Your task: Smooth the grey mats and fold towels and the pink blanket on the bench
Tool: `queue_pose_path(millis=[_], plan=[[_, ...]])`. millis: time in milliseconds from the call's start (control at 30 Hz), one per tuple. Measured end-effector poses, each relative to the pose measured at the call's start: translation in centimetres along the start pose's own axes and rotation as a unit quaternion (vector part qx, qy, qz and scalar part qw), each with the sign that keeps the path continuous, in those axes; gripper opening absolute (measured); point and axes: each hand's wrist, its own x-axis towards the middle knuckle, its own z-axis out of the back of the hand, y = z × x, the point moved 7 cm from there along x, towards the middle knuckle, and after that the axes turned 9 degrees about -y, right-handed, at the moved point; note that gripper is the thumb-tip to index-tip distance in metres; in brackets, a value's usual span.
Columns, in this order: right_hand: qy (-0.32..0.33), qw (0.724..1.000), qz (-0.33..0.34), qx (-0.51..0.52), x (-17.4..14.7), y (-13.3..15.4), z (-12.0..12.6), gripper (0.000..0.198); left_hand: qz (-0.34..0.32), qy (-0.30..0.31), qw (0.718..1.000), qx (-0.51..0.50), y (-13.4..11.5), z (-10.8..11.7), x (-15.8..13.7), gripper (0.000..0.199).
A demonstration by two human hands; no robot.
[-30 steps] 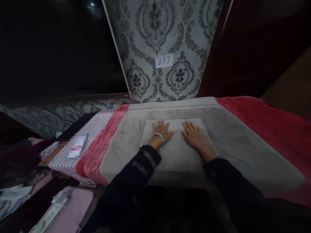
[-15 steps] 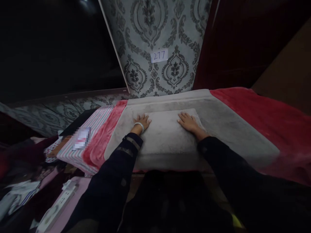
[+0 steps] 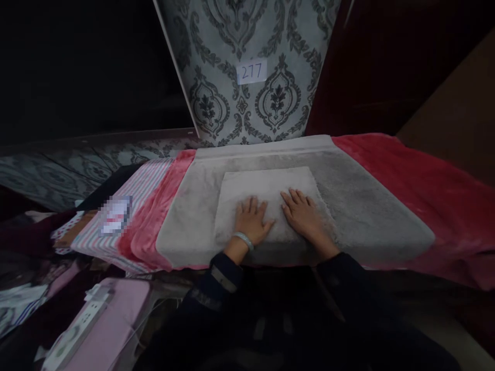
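A light grey, fuzzy rectangular cloth (image 3: 266, 180) lies flat, looking folded, on a larger grey plush cover (image 3: 359, 196). My left hand (image 3: 252, 221), with a bracelet at the wrist, rests palm down on the left half of the cloth, fingers spread. On its right half lies my right hand (image 3: 303, 214), also flat with the fingers apart. Neither hand grips anything. Under the grey cover, a red plush blanket (image 3: 417, 175) shows on both sides.
Striped fabric (image 3: 141, 188) covers the surface's left end, with a blurred packet (image 3: 115, 216) on it. A power strip (image 3: 79, 330) sits on a pink stool-like top (image 3: 129, 304) at lower left. Behind are a dark screen (image 3: 93, 67) and a wall label (image 3: 251, 71) reading 277.
My left hand has moved from the cloth's far left corner toward me and rightward. My right hand has come slightly nearer me. The camera view has shifted a little.
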Motion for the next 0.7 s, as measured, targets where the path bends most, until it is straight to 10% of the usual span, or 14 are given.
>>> queue_pose_path(millis=[200,400,700], plan=[[0.002,1.000,-0.009,0.025,0.1,0.3,0.0,0.053,0.100,0.006,0.994,0.036,7.7,1.5,-2.9,0.062],[0.032,0.991,-0.017,0.130,2.1,-1.7,-0.6,0.055,0.106,0.021,0.994,0.029,10.2,3.0,-3.2,0.056],[-0.143,0.958,-0.113,0.220,12.3,-5.7,2.6,0.061,-0.064,0.021,0.998,-0.019,-1.0,4.6,11.8,0.060]])
